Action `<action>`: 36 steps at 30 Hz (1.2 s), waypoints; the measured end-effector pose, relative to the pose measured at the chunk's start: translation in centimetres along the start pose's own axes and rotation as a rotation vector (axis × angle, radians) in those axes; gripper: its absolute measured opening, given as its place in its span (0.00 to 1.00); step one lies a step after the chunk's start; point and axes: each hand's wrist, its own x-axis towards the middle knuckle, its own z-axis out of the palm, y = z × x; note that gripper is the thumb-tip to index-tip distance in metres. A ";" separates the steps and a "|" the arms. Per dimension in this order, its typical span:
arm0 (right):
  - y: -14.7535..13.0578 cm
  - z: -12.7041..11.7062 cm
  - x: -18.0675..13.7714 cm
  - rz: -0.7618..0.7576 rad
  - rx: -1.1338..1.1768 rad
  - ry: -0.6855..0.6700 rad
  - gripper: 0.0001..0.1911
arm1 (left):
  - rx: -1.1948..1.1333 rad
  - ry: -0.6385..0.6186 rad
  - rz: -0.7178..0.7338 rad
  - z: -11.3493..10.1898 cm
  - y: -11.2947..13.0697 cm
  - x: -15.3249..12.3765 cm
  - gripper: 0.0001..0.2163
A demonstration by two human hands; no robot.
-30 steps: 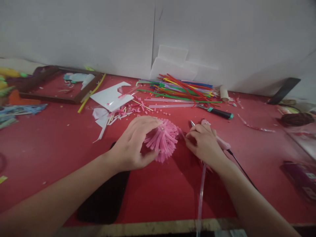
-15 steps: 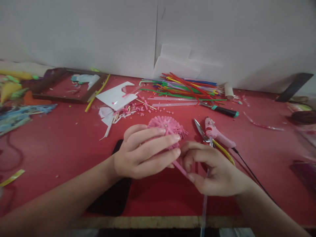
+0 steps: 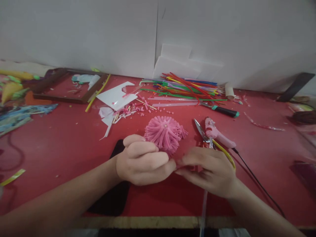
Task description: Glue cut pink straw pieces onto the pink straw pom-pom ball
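A pink pom-pom flower made of cut straws (image 3: pixel 165 133) stands just above the red table (image 3: pixel 61 144), its head free of my fingers. My left hand (image 3: pixel 142 162) is curled shut just below it, round the flower's base. My right hand (image 3: pixel 209 171) meets the left fingertips and pinches the thin pink stem between them; most of the stem is hidden by the fingers.
A pink glue gun (image 3: pixel 218 134) with a black cord and scissors (image 3: pixel 200 130) lie right of the flower. Coloured straws (image 3: pixel 182 87), a black-handled cutter (image 3: pixel 224 112), white paper (image 3: pixel 116 95) and pink scraps lie behind. A black phone (image 3: pixel 112 197) is under my left wrist, a wooden frame (image 3: pixel 61 97) far left.
My right hand left the glue gun and came to the flower's stem. My left hand slid from the flower's head down to its base, so the head now shows fully.
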 end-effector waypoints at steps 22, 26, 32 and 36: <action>0.8 -1.4 -0.2 -0.211 -0.211 -0.080 0.08 | -0.179 -0.046 -0.130 0.2 -0.9 0.4 0.12; 0.6 -1.6 -0.1 -0.200 -0.202 -0.040 0.05 | -0.200 -0.027 -0.132 0.2 -1.2 0.4 0.14; 0.3 -1.8 0.0 -0.223 -0.142 -0.009 0.04 | -0.197 -0.019 -0.176 0.3 -1.0 -0.2 0.10; 0.3 -1.6 0.1 -0.198 -0.099 0.014 0.08 | -0.192 0.005 -0.181 0.4 -1.2 -0.9 0.10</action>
